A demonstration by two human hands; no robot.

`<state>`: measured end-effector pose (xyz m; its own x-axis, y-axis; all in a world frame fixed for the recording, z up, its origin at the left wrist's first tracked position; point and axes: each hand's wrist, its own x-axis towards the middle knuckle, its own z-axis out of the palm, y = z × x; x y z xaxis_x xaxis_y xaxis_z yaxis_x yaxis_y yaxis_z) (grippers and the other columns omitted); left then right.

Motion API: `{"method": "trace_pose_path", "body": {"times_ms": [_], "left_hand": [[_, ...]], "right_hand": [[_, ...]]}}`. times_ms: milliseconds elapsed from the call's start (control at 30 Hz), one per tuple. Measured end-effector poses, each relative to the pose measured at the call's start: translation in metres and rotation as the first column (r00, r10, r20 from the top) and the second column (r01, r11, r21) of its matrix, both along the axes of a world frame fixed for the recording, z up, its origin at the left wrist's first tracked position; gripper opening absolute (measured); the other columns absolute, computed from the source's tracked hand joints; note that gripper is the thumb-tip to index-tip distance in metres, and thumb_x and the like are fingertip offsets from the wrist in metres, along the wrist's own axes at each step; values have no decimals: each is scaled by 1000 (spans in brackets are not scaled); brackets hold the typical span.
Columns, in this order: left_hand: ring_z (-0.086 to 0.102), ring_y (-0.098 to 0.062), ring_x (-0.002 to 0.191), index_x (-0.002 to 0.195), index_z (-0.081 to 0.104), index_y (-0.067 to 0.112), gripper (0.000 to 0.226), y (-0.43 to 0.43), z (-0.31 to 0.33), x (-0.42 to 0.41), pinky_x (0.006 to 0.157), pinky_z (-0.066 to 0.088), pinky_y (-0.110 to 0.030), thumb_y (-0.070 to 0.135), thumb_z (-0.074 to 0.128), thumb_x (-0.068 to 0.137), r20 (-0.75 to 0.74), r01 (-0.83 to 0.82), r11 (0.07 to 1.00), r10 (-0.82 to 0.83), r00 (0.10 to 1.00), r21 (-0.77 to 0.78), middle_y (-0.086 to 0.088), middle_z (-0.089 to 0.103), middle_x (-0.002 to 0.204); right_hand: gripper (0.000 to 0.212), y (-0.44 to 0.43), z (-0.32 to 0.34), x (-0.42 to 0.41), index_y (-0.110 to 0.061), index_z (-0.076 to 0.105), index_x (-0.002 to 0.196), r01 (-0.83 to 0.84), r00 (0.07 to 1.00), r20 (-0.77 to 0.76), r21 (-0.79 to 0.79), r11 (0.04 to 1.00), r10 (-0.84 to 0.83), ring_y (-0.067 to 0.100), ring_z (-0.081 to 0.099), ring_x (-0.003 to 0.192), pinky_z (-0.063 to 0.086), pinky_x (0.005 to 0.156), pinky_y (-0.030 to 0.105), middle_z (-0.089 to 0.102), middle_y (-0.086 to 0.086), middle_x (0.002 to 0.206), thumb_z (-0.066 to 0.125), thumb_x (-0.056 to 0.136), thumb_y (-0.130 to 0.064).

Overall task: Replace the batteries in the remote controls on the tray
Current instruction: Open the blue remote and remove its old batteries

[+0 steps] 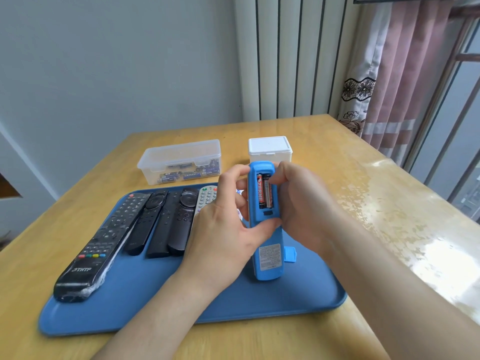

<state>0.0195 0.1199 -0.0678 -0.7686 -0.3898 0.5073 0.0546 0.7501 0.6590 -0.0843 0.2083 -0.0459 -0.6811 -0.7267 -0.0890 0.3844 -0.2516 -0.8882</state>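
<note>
Wooden desk (350, 165) bears a tray (155, 294). Left of the fingers lie black remotes (145, 224). Left hand (223, 229) grips the upturned blue remote (267, 258) over the tray; right hand (306, 211) pinches a battery (269, 196) in its open bay.

Battery (260, 194) in blue remote (268, 258): "ZERNE", partly hidden. Large black remote (87, 253): "YHTF". Boxed batteries (168, 179): "HUATAI", faint.

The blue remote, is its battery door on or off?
Off: two batteries show, and the blue cover lies on the tray.
</note>
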Motion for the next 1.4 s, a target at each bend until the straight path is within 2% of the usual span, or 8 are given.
{"method": "trace_pose_path", "body": {"times_ms": [267, 500, 600, 833, 1000, 1067, 1233, 1400], "left_hand": [[59, -6, 65, 127, 30, 49, 78, 0, 3, 2, 68, 51, -36, 44, 78, 66, 11, -31, 995, 32, 999, -97, 20, 54, 77], [55, -18, 81, 135, 46, 29, 76, -1, 7, 1, 54, 48, -32, 47, 75, 67, -112, -169, 838, 130, 985, -519, 4, 48, 92], [51, -15, 76, 136, 52, 24, 74, 0, 6, -1, 54, 48, -30, 37, 78, 69, -146, -138, 833, 69, 987, -536, 2, 47, 92], [52, -13, 72, 138, 52, 24, 71, 0, 3, -5, 53, 52, -34, 40, 72, 72, -155, -104, 846, 25, 988, -523, 1, 49, 92], [39, -2, 70, 140, 44, 35, 73, -7, 0, -7, 59, 43, -23, 49, 66, 72, -82, -43, 923, 13, 997, -383, 18, 38, 90], [44, 3, 72, 138, 47, 37, 75, -11, -2, -7, 66, 42, -17, 45, 76, 70, -53, 5, 972, -18, 998, -235, 21, 40, 88], [48, 1, 77, 133, 52, 34, 79, -16, -2, -6, 70, 40, -4, 31, 88, 63, -38, 27, 1000, -27, 999, 11, 16, 46, 94], [57, -18, 96, 131, 56, 30, 62, -25, 12, -6, 75, 53, -20, 41, 75, 73, -66, 126, 886, -108, 992, 446, 3, 58, 109]], "right_hand": [[35, 0, 1, 2, 0, 64, 102, 23, 999, -50, 22, 999, -21, 31, 62, 79, 50, 81, 47, 71, 15, 88, 37, 83, -11], [29, -3, 3, 1, -7, 59, 95, 134, 991, -16, 72, 988, -133, 29, 57, 77, 41, 74, 44, 58, 13, 80, 47, 71, -17], [32, -3, 5, 0, -11, 57, 89, 131, 991, -13, 91, 987, -130, 29, 55, 78, 40, 75, 43, 56, 13, 84, 48, 60, -20], [20, 0, 9, -3, -7, 60, 76, 107, 994, -4, 43, 993, -107, 29, 60, 66, 46, 75, 40, 65, 12, 72, 41, 74, -12], [37, -2, -3, -8, -3, 68, 105, 60, 997, -44, 75, 995, -57, 30, 59, 82, 41, 76, 43, 59, 15, 89, 46, 79, -16], [45, 3, -8, -11, 3, 60, 120, -71, 996, -42, 64, 995, 73, 30, 56, 87, 41, 78, 44, 57, 18, 97, 45, 82, -15], [40, 15, -9, -10, -4, 57, 124, -441, 897, -45, -16, 897, 440, 27, 62, 88, 54, 75, 36, 57, 20, 111, 34, 92, -5], [43, 16, -5, -6, -11, 61, 128, -457, 875, -177, 4, 889, 450, 30, 67, 85, 53, 77, 43, 62, 16, 105, 39, 91, -7]]}}
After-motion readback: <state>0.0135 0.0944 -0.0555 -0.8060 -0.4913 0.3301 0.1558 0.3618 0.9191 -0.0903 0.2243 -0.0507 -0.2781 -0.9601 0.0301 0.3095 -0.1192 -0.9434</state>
